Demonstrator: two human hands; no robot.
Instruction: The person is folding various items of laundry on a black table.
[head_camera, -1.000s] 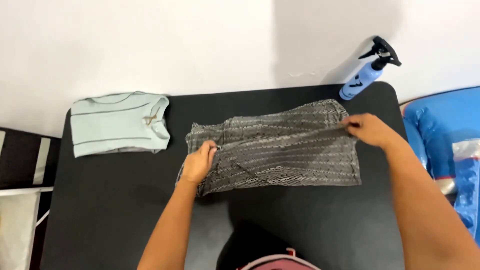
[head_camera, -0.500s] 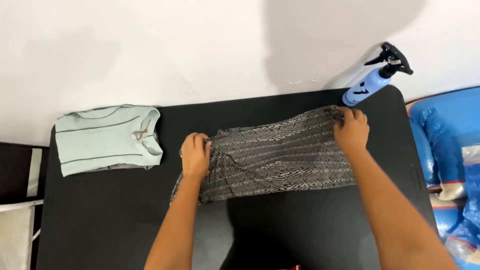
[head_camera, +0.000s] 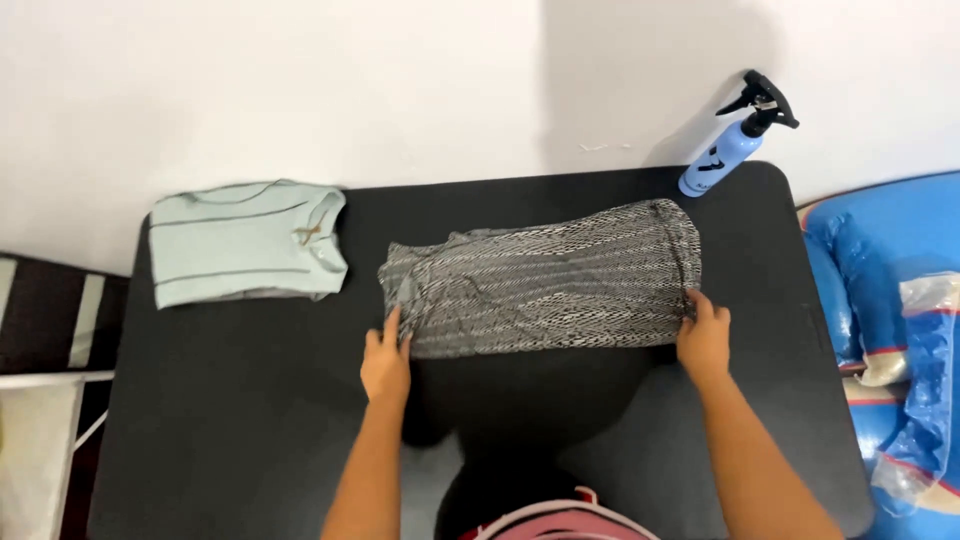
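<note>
A grey patterned garment (head_camera: 545, 280) lies folded into a long strip across the middle of the black table (head_camera: 250, 400). My left hand (head_camera: 385, 362) rests at the strip's near left corner, fingertips on the cloth. At the near right corner my right hand (head_camera: 705, 335) touches the edge of the fabric with its fingers. Whether either hand pinches the cloth cannot be made out.
A folded pale green shirt (head_camera: 245, 243) lies at the table's far left. A blue spray bottle (head_camera: 735, 140) with a black trigger stands at the far right corner by the white wall. Blue plastic bags (head_camera: 890, 320) sit right of the table.
Both hands moved from the garment's far edge and middle down to its near corners. The garment now lies flatter and narrower as a folded strip.
</note>
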